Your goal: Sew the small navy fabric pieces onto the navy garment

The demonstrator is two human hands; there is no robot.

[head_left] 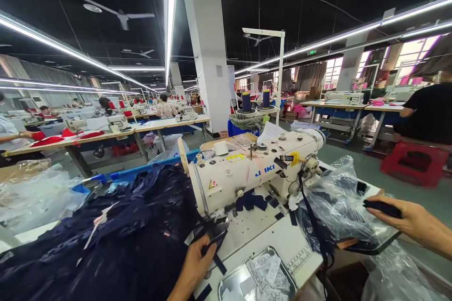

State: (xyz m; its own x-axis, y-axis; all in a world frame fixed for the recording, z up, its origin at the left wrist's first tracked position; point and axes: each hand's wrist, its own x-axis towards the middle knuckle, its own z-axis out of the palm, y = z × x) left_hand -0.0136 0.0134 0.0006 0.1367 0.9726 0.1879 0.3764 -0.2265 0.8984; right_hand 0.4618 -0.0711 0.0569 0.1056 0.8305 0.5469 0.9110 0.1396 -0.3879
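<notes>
A white JUKI sewing machine [243, 169] stands on the worktable. Beside its needle end, my left hand [196, 261] is closed, thumb against fingers, on dark navy fabric [212, 231]. Out to the right, my right hand [411, 218] grips a small dark bundle of fabric [384, 208] above the table's right edge. A large heap of navy garments [116, 240] lies left of the machine, with a pale tag or strip [99, 221] on top. The needle area is partly hidden by the machine head and the fabric.
A metal tray [223, 287] of printed labels [266, 275] sits at the front. Clear plastic bags [339, 197] and dark hanging strips [314, 225] are at the right. Dark scraps [252, 201] lie under the machine arm. A red stool [415, 163] and a seated person [429, 108] are farther right.
</notes>
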